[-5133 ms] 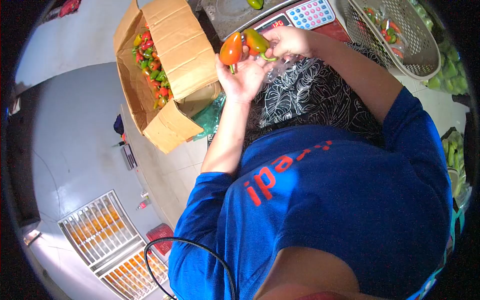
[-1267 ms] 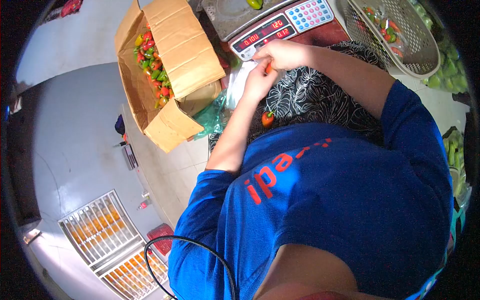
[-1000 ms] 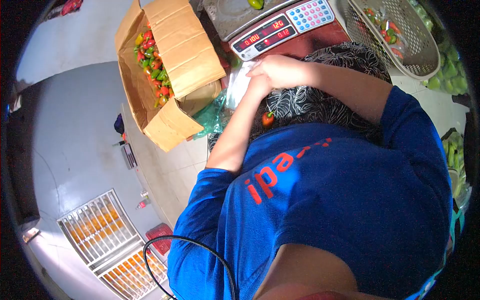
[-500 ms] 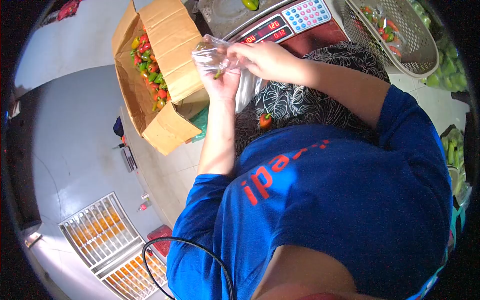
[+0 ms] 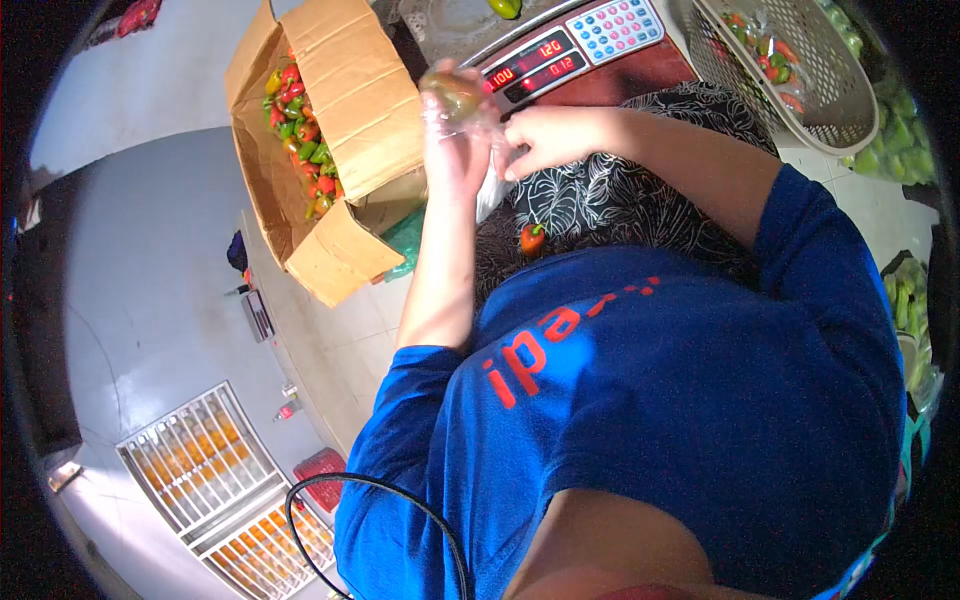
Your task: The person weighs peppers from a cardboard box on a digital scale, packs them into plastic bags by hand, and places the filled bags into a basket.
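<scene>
One clear bag (image 5: 484,124), pepper (image 5: 455,97) inside, clasped in my left hand (image 5: 456,150); right hand's (image 5: 556,138) by its loose end, can't tell if pinching. Peppery cardboard box (image 5: 362,105) off left, scale (image 5: 622,65) edge beyond, some lap (image 5: 610,200) room around one loose pepper (image 5: 532,240)

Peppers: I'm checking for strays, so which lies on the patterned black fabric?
The red pepper, beside the blue shirt; the green pepper is on the grey metal scale.

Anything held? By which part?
Pepper, through a clear bag, by its body in left hand. Right hand is by the bag; grip unclear.
</scene>
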The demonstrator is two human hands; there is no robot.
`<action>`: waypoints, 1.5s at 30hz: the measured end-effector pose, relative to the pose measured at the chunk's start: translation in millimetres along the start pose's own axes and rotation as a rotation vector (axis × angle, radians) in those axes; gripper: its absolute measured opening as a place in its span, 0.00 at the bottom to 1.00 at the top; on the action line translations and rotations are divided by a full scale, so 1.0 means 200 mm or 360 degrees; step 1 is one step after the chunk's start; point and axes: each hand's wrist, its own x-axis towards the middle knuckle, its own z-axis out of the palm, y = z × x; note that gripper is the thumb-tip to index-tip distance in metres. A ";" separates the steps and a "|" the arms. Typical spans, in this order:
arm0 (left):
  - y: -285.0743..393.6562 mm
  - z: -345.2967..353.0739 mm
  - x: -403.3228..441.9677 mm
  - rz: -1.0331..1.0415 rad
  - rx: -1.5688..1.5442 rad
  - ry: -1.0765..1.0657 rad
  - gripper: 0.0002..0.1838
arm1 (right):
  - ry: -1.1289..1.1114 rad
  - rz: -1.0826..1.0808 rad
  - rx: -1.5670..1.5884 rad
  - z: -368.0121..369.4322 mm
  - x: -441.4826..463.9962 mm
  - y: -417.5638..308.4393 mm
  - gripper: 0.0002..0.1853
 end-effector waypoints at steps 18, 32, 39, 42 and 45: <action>0.03 0.12 -0.40 -0.0214 0.2259 -0.0257 0.28 | 0.0941 0.0312 0.0517 -0.16 0.02 0.20 0.11; -0.19 -0.47 -0.72 -0.0368 0.3048 -0.0612 0.31 | 0.0864 -0.0011 0.0119 -0.10 -0.01 0.06 0.09; -0.20 -0.45 -0.68 -0.0423 0.2512 -0.0473 0.26 | 0.0535 -0.0155 -0.0424 -0.16 -0.04 -0.06 0.06; -0.20 -0.39 -0.62 -0.0233 0.1741 -0.0061 0.23 | 0.0097 0.0451 -0.0665 -0.15 -0.04 0.06 0.08; -0.08 -0.18 -0.44 0.0030 0.1452 0.0092 0.25 | -0.0022 0.0568 -0.0674 -0.12 -0.05 0.08 0.12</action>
